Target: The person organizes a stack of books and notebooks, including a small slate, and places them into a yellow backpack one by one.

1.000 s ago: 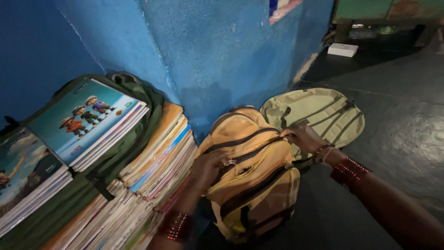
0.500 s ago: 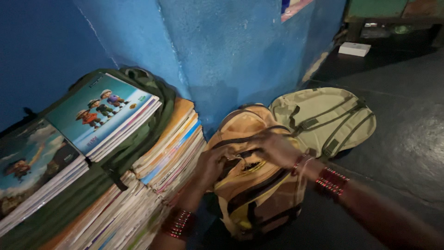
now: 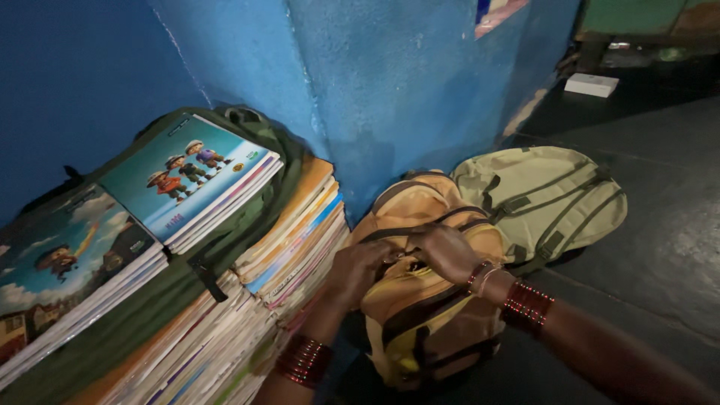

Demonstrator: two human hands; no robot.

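The orange backpack (image 3: pixel 427 292) stands upright on the dark floor (image 3: pixel 652 225), leaning toward the blue wall (image 3: pixel 390 82), with both hands meeting at its upper front. The left hand (image 3: pixel 358 271) has its grip pinched on the fabric beside the zipper opening; the right hand (image 3: pixel 444 251) is curled over the same spot from the other side, its grip closed on the bag's top edge. The bag is soft cloth with dark brown trim bands and yellow piping. Red bangles (image 3: pixel 528 306) ring both wrists. Just behind it lies a flat, pale green backpack (image 3: pixel 547 199) with darker straps. To the left, stacks of thin paper notebooks (image 3: pixel 289 247) with glossy covers lean beside it.
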